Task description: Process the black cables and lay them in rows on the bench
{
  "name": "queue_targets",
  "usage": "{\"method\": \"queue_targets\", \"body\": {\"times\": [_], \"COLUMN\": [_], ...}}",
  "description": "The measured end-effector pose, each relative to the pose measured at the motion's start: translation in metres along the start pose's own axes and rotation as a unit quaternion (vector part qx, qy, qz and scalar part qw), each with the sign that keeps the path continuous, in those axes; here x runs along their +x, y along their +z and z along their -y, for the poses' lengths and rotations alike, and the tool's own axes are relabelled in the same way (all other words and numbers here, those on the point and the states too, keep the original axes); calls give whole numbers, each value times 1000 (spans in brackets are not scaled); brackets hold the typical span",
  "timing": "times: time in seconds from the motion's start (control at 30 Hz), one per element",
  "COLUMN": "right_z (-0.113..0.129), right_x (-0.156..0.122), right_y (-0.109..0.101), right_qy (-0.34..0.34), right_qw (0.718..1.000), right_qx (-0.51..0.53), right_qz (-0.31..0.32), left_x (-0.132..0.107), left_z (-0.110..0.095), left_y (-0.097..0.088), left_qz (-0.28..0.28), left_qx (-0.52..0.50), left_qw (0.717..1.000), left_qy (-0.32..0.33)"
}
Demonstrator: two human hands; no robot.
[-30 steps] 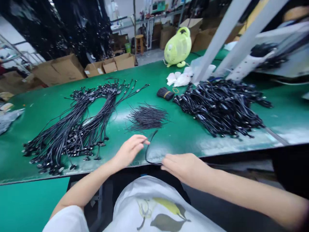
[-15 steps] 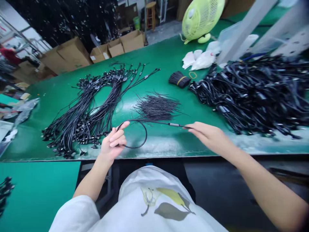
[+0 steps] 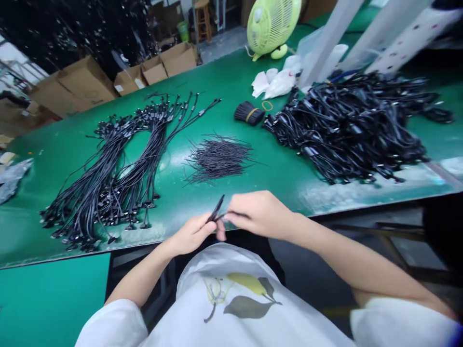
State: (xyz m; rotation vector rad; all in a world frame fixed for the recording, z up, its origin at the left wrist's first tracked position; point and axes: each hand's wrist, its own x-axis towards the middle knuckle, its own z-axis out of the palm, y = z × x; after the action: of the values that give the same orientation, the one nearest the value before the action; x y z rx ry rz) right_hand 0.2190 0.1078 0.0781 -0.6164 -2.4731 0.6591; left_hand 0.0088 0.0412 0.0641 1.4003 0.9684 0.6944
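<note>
Together, two grips (image 3: pixel 193 233) (image 3: pixel 258 214) hold cord (image 3: pixel 216 209) near one wire pile (image 3: pixel 220 158).

You're in a workshop. Black cables (image 3: pixel 347 130) heap your bench (image 3: pixel 280 168) at frame right; cardboard boxes (image 3: pixel 85 82) stand upper left.

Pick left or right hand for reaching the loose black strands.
Right, probably: the right hand looks closer to the loose black strands, farther over the green bench; the left hand sits near its front edge. Both hold black cord.
</note>
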Motion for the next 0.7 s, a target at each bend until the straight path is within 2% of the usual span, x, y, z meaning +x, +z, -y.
{"method": "queue_targets", "body": {"times": [0.07, 0.1, 0.2, 0.3, 0.4, 0.47, 0.5, 0.57, 0.63, 0.7], "right_z": [-14, -19, -23, -15, -5, 3, 7, 17, 27, 32], "right_x": [6, 7, 8, 9, 12, 16, 17, 20, 20, 19], "right_y": [12, 21, 53, 72, 72, 69, 69, 71, 75, 78], "right_qy": [67, 100, 217, 302, 302, 298, 297, 289, 279, 269], "right_qw": [988, 974, 912, 842, 747, 675, 654, 652, 683, 719], "right_qx": [103, 162, 316, 405, 557, 649, 668, 665, 635, 603], "right_qz": [-97, -125, -146, -192, -200, -188, -192, -221, -232, -217], "left_x": [-1, 0, 7, 15, 17, 15, 14, 11, 8, 5], "left_z": [2, 3, 8, 20, 35, 43, 45, 47, 48, 49], "left_y": [3, 5, 15, 26, 32, 31, 30, 26, 23, 23], "left_qz": [-11, -25, -74, -130, -194, -190, -166, -108, -57, -14], "left_qx": [-107, -166, -256, -225, -178, -126, -92, -26, 2, -15], "left_qw": [994, 986, 964, 965, 965, 974, 982, 993, 997, 996], "left_qy": [8, 13, 2, -26, -14, -10, -16, -34, -57, -84]}}
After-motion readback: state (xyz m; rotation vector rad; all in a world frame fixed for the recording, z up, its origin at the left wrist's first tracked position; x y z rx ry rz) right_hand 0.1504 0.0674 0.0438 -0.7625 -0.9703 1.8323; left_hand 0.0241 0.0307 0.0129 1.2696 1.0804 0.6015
